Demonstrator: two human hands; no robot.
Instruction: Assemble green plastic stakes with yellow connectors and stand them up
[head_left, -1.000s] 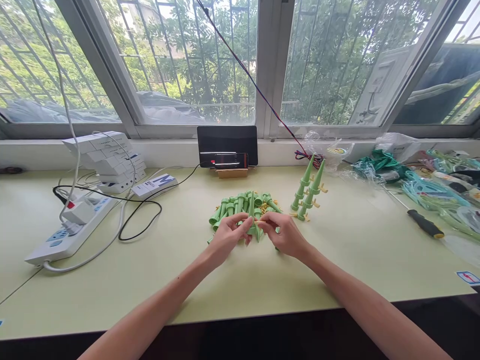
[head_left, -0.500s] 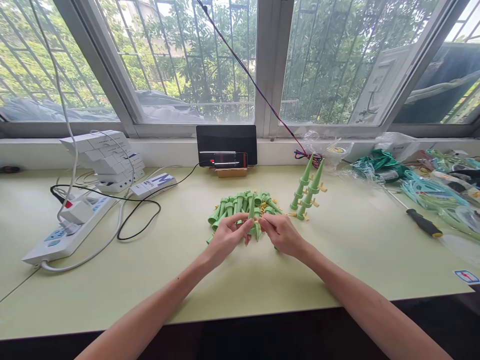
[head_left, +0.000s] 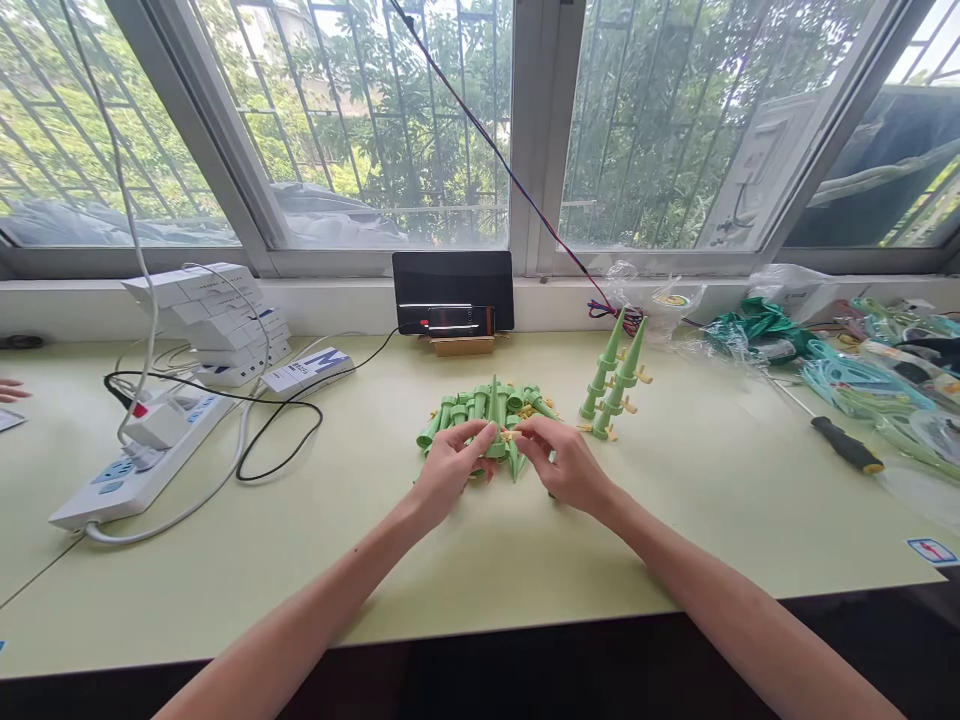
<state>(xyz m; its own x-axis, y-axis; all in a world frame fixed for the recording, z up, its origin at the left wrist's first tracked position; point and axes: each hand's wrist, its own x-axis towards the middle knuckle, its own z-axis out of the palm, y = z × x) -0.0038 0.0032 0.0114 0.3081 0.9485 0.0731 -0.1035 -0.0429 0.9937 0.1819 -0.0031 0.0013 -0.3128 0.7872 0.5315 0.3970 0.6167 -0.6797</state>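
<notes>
My left hand [head_left: 454, 465] is closed around a green watering spike [head_left: 493, 405], which stands point up between thumb and fingers. From the spike's collar a small yellow valve [head_left: 511, 435] sticks out to the right. My right hand [head_left: 562, 460] pinches the outer end of that valve. Behind my hands lies a pile of green spikes [head_left: 450, 412], with yellow valves [head_left: 534, 402] among them at the right. Two stacks of green spikes with yellow valves [head_left: 616, 390] stand upright to the right of the pile.
A power strip [head_left: 150, 460], looping cables and stacked white boxes [head_left: 225, 320] are at left. Another person's hand [head_left: 11, 390] shows at the left edge. A tablet [head_left: 453, 285] leans at the back. A screwdriver [head_left: 847, 445] and plastic-wrapped items [head_left: 847, 375] lie right.
The spike in my left hand has shifted slightly left, showing the yellow valve at its collar. My right fingers have opened up a little. Another person's hand has come in at the far left.
</notes>
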